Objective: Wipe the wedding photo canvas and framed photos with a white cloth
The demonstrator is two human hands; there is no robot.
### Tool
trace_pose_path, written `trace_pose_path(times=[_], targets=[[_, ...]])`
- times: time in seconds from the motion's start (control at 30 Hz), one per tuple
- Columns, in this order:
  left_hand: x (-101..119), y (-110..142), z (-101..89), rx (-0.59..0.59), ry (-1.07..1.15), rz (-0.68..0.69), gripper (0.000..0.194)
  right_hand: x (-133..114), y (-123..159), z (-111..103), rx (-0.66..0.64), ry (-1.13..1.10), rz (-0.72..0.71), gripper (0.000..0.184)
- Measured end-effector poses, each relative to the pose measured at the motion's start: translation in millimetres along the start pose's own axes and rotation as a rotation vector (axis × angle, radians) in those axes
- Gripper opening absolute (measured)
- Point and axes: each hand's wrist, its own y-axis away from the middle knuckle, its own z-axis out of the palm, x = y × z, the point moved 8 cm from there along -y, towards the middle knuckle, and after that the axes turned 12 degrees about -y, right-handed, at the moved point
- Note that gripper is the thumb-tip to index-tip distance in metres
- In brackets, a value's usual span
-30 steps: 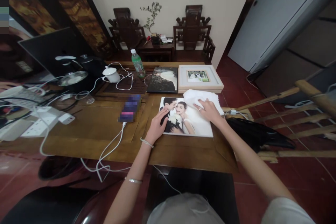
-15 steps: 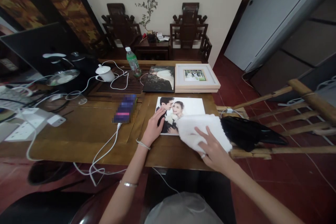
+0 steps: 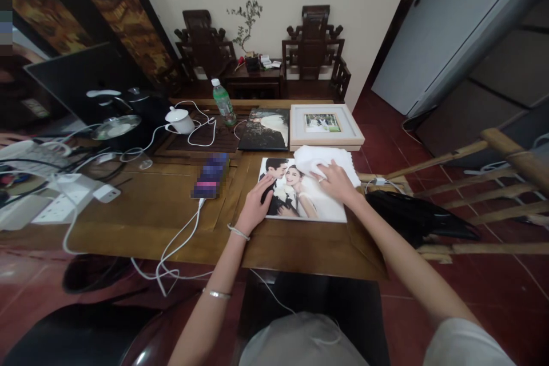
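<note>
A wedding photo panel lies flat near the front edge of the wooden table. My left hand rests on its left side, fingers stretched out and holding nothing. Over the panel's upper right part, my right hand presses a white cloth with bent fingers. The cloth covers that corner and reaches past the panel's back edge. Just behind lie a dark photo panel and a light wooden picture frame.
A phone on a white cable lies left of the panel. Further left are a lidded white cup, a green-labelled bottle, a kettle and a power strip. A bamboo chair holding a black bag stands right.
My right hand slid the cloth from the panel's upper right down past its front right corner, then back up to the upper right. My left hand stays on the panel's left side.
</note>
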Motion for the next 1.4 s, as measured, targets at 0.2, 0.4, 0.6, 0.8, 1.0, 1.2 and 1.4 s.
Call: trace_pose_path(times=[0.2,0.4,0.6,0.8,1.0,1.2,1.4], targets=[[-0.3,0.7,-0.8,0.013,-0.020,0.000,0.034,-5.9,18.8,7.0,0.005,0.018,-0.014,0.027],[0.4,1.1,0.8,-0.003,-0.007,-0.008,0.036,-62.4,96.1,7.0,-0.039,-0.001,-0.141,0.022],[0.4,1.6,1.0,0.000,-0.008,-0.005,0.036,-92.9,122.9,1.1,-0.098,-0.098,-0.210,0.022],[0.3,1.3,0.9,0.001,0.007,0.000,0.036,-45.6,66.1,3.4,-0.057,-0.054,-0.112,0.022],[1.0,1.7,-1.7,0.016,-0.019,0.001,0.035,6.0,-3.9,-4.6,0.046,-0.022,0.043,0.029],[0.5,2.5,-0.2,0.026,0.008,0.018,0.035,-9.4,20.6,5.9,0.040,-0.021,0.011,0.026],[1.0,2.3,-0.9,0.051,0.001,0.022,0.034,-65.9,102.6,9.8,-0.039,-0.052,-0.100,0.022]])
